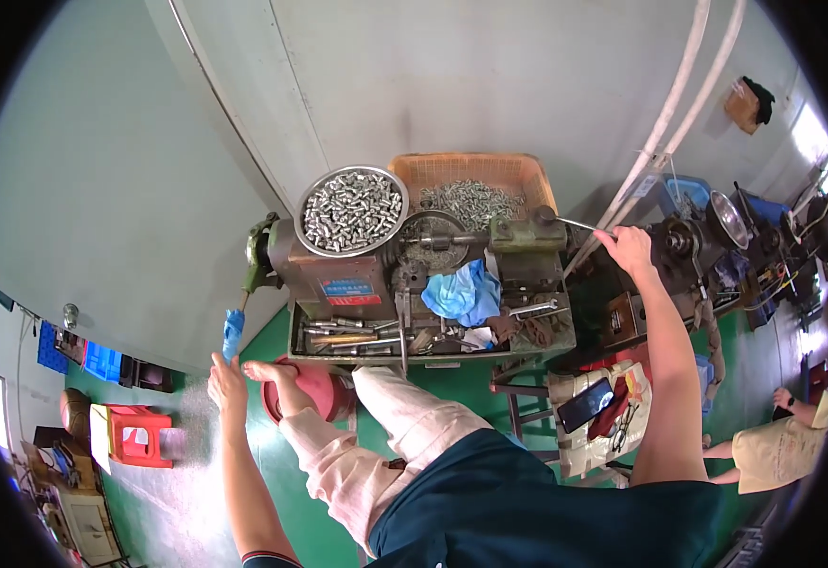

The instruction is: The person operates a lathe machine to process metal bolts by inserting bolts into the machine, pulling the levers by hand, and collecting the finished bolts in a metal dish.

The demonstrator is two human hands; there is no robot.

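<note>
**Right hand on the lathe lever**

At the machine's right end, the thin metal lever (579,225) runs roughly level, its long axis left to right. Stiff and probably slick, it seems best gripped at its free end, where the right hand (630,248) closes around it. The left hand (227,383) hangs open, empty, near a blue-wrapped handle (233,331).

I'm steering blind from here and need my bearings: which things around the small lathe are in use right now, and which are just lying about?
In use:
- right hand on the thin metal lever
- left hand open, just below the blue-wrapped handle
- green and grey bench lathe

Lying about:
- round steel bowl of small metal parts
- orange plastic crate
- crumpled blue cloth
- red plastic stool
</note>
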